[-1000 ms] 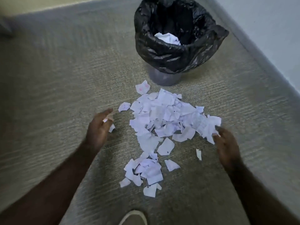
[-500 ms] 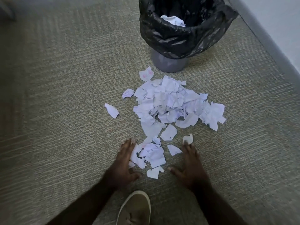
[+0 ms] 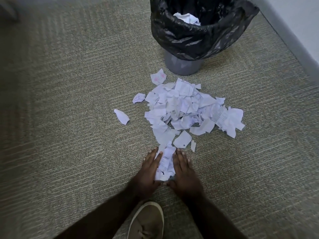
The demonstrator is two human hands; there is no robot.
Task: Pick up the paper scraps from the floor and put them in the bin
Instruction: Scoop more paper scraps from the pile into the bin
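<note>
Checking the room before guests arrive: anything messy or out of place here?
Yes. Torn paper scraps litter the carpet in front of the bin, two lying apart to the left; only a few are inside it.

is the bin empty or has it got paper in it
Not empty. White crumpled paper shows inside the bin, below the rim of its black liner. How full it is, cannot tell.

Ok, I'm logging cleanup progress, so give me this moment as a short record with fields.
left hand: flat on the carpet, pressing the left side of a small clump of scraps
right hand: pressing the clump's right side
main pile: on the carpet between hands and bin
loose scraps: one crumpled piece left of the pile
bin: black liner, some paper inside
shoe: near bottom edge
</note>
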